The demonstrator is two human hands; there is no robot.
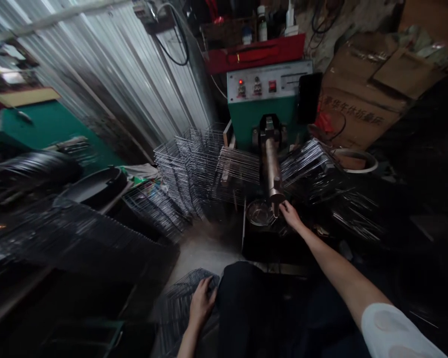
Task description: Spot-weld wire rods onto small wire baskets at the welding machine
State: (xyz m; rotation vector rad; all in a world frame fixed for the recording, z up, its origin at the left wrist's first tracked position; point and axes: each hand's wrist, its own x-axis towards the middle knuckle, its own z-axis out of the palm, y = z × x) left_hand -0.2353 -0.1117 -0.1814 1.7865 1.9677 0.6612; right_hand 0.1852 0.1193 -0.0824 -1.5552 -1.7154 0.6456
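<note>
The left hand (201, 301) is near the bottom middle of the frame, right at a stack of wire racks (173, 301). Its fingers curl a bit, but I cannot tell if they grip. The right hand (291, 216), just right of the middle, has its fingers close together by the end of a fat metal bar (273, 166). I cannot tell if it holds anything. The bar sticks out of a green machine (242, 124) at the top middle.
</note>
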